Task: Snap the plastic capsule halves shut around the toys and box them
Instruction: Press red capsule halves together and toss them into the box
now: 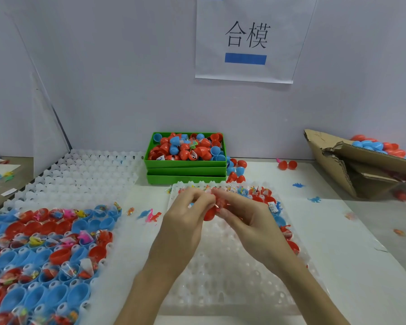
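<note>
looking down from the head camera, both hands meet over the clear plastic dimpled tray (232, 273) in the middle of the white table (352, 242). the left hand (185, 214) has its fingers curled in, pinching the left side of a red plastic capsule (210, 213), and the right hand (242, 213) has its fingers and thumb curled round the capsule's right side, so the capsule sits held between the two hands just above the tray's far half. whether its two halves are fully closed cannot be told, since the fingers cover the seam.

along the tray's far and right edges stand red and blue capsule halves with small wrapped toys (256, 193) in them. to the left lies a second white dimpled tray (80, 174), its near part filled with open blue and red capsule halves (45, 254), many holding wrapped toys. between the two trays, loose on the table, lie small pink, red and blue plastic dinosaur figures (151, 215).

behind the hands, against the pale wall, sits a stack of green plastic bins (185, 171), the top one heaped with red and blue capsules. at the right edge a torn brown cardboard box (352, 167) leans tilted, with red and blue capsules showing at its top. a white paper sign (246, 38) with black characters and a blue bar hangs on the wall.
</note>
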{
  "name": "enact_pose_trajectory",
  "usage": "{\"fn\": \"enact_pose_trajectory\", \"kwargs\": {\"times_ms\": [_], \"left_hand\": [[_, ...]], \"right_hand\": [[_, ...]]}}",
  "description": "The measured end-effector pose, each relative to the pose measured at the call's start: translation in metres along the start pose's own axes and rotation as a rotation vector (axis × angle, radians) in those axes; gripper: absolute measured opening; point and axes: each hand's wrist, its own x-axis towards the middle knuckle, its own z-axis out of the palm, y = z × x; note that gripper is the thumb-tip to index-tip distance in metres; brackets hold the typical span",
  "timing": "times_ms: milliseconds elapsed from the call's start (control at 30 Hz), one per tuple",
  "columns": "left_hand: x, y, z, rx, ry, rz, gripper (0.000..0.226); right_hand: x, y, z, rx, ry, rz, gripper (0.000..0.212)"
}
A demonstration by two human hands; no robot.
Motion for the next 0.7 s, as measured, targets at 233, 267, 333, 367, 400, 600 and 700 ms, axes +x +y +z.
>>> {"fn": "enact_pose_trajectory", "kwargs": {"times_ms": [233, 267, 333, 367, 400, 600, 700], "left_hand": [[0.0, -0.007, -0.003, 0.09, -0.105, 0.146, 0.018], [0.0, -0.007, -0.003, 0.067, -0.09, 0.124, 0.013], [0.0, -0.006, -0.003, -0.036, -0.044, 0.018, 0.011], [0.001, -0.005, -0.003, -0.097, -0.014, -0.053, 0.012], [0.001, -0.003, -0.004, -0.162, 0.015, -0.128, 0.014], [0.005, 0.004, -0.007, -0.356, 0.137, -0.283, 0.023], [0.004, 0.005, -0.007, -0.32, 0.137, -0.282, 0.02]], "right_hand": [[-0.001, 0.005, 0.006, -0.104, 0.004, -0.076, 0.045], [-0.001, 0.005, 0.007, -0.095, 0.006, -0.078, 0.045], [0.0, 0.005, 0.007, -0.055, 0.009, -0.07, 0.045], [0.0, 0.004, 0.007, -0.024, 0.013, -0.064, 0.044], [0.0, 0.004, 0.006, 0.01, 0.018, -0.061, 0.041], [0.0, 0.002, 0.005, 0.157, 0.087, -0.052, 0.035], [0.0, 0.002, 0.005, 0.195, 0.118, -0.036, 0.036]]}}
